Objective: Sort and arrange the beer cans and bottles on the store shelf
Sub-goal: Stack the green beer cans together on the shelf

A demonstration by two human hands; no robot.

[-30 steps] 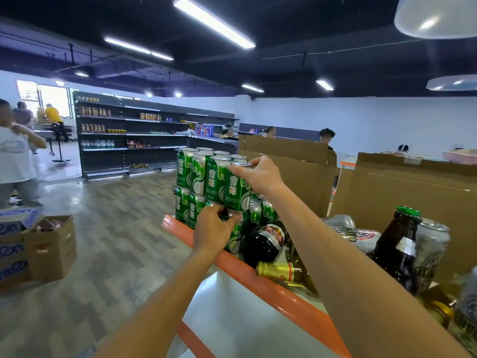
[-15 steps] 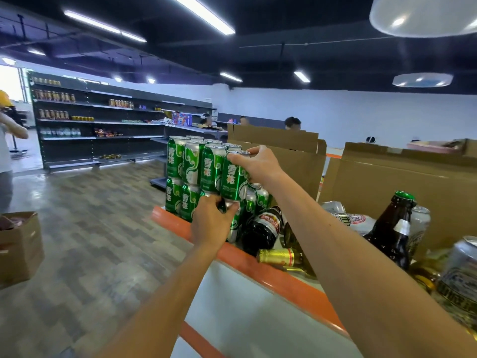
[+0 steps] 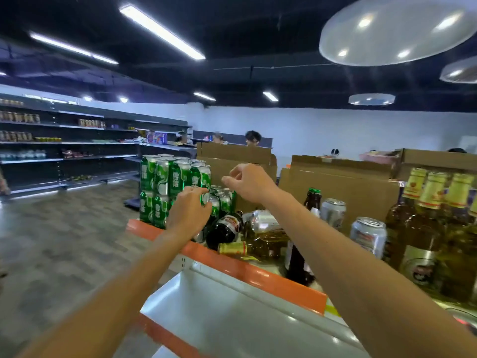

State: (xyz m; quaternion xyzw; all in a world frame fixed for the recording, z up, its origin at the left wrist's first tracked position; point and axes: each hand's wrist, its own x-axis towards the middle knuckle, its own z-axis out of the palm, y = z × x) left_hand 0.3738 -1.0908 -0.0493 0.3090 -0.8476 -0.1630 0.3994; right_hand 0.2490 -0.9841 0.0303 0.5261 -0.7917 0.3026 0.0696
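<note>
Stack (image 3: 160,182): two can tiers.
Left hand (image 3: 189,211): gripped lower can (image 3: 206,198), likely steadying.
Right hand (image 3: 249,182): hovered empty, fingers loose.

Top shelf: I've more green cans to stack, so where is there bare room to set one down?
The lower shelf under the orange edge strip looks bare. On top, only the single-layer green cans right of the two-high stack offer open tops. Crowded: the lying bottles mid-shelf and the gold-capped bottles at right.
</note>
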